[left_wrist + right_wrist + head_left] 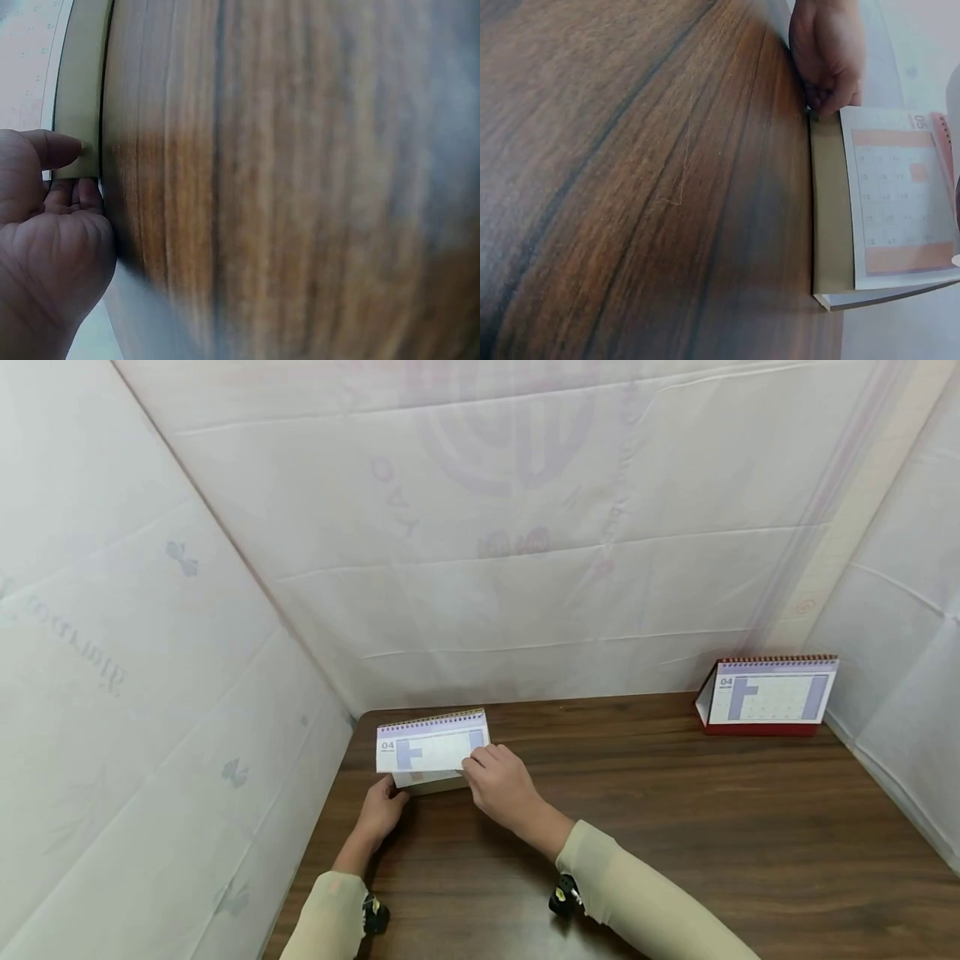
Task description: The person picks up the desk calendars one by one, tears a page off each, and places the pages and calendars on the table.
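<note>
The desk calendar (431,750) stood just beyond and between the two hands, at the far left of the wooden table (675,827). The left hand (381,810) grasped the near left corner of its olive-gold base (435,787), the thumb laid on the front strip and other fingers bent against the end. The right hand (501,787) had its fingers bent at the lower right corner of the top page (420,760), pinching the edge; that page, marked 04 and banded in lilac, stood away from the stack, slanting out above the left hand's grip. Below it, between the hands, showed a sheet numbered 05 (900,191), with orange bands across its grid. A gold-coloured spiral binding (431,721) ran along the top, on the side farther from both hands. Well apart, to the right of the right hand and a little farther off, a second calendar (776,697) with a red base stood upright like a tent, also displaying an 04 page. Behind each hand came a pale beige sleeve (652,889), with a small black device (564,897) beside the cuff. White printed cloth (525,585) hung beyond the hands and at either side.
</note>
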`<state>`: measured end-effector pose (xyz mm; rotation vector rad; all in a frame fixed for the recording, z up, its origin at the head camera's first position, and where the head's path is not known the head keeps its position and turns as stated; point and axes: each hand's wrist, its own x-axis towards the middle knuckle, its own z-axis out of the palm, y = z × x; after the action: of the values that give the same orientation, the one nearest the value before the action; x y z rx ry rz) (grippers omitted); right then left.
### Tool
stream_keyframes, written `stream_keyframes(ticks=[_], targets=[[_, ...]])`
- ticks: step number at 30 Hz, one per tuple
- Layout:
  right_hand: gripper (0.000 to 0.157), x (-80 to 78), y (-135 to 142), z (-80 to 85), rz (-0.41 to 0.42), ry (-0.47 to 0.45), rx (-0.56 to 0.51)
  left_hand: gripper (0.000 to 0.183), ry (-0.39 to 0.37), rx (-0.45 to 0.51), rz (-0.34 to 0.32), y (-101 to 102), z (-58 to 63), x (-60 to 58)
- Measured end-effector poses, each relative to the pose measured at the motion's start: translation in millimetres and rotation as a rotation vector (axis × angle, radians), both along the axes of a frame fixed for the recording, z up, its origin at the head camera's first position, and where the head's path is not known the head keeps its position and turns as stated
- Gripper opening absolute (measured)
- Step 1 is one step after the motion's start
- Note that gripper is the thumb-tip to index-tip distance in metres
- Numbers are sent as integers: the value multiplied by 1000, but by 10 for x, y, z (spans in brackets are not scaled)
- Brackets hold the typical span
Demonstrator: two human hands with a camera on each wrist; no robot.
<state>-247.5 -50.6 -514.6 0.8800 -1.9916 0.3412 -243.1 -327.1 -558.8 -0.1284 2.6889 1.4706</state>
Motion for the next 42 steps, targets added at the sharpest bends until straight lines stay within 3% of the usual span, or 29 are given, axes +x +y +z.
stream_keyframes(ticks=[10,18,42], targets=[[11,-45,24,-60,45,-191,-138,53,43,12,25,18,-29,-25],[17,-71,28,-120,44,-289,-161,52,58,11,26,28,-40,-12],[39,-130,11,-240,-5,-454,-334,52,39,20,34,51,-47,37]])
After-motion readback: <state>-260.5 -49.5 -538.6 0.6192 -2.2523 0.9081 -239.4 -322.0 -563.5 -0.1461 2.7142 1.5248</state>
